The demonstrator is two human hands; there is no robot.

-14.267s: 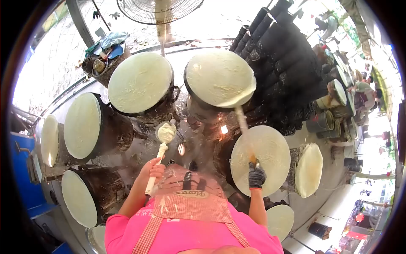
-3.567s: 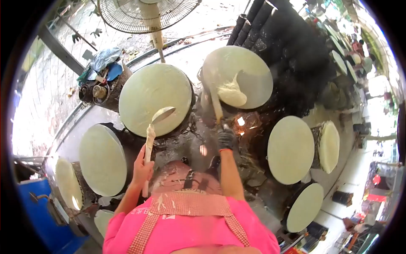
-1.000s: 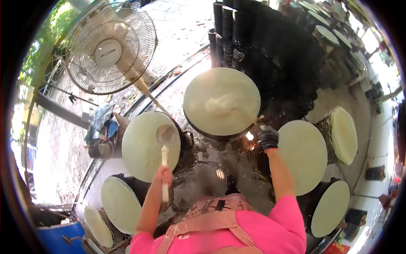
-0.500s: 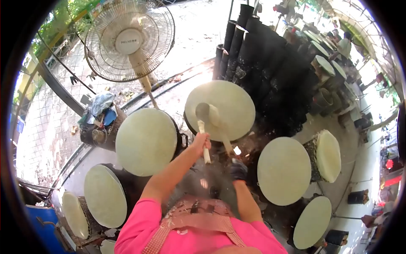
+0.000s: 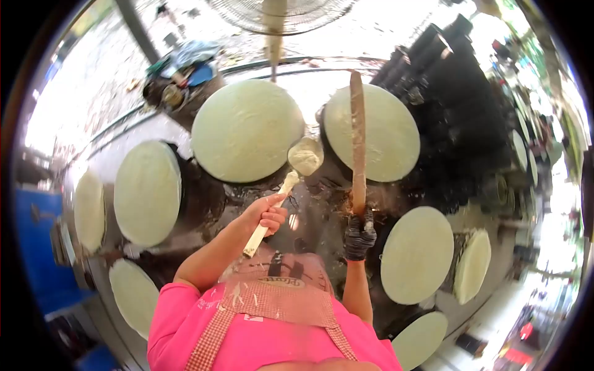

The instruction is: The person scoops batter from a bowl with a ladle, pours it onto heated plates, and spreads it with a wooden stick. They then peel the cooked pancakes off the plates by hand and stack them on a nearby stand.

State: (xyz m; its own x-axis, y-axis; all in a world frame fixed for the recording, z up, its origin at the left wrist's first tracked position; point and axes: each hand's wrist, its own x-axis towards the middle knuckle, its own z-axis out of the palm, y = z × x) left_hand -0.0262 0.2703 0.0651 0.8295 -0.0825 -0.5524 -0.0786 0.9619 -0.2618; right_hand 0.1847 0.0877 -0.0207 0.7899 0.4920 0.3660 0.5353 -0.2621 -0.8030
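Note:
Bare fingers of my left hand (image 5: 265, 215) wrap round the pale handle of a ladle (image 5: 305, 156), whose bowl holds whitish batter between two round pale-topped pans. My right hand (image 5: 359, 236), in a dark glove, grips the lower end of a long flat wooden stick (image 5: 358, 139). The stick stands upright in view, its upper part crossing in front of the back right round top (image 5: 393, 133). Left of the ladle lies the other large round top (image 5: 247, 131), coated in a pale layer.
More round pale tops stand at the left (image 5: 147, 193) and right (image 5: 417, 255). Dark stacked cylinders (image 5: 458, 105) fill the back right. A cluttered bucket (image 5: 179, 93) and a fan (image 5: 278, 15) are at the back; a blue object (image 5: 37, 247) is far left.
The view has shifted. The ladle and stick have moved off the back round top and apart from each other. Batter now shows in the ladle, and the stick points upward in view.

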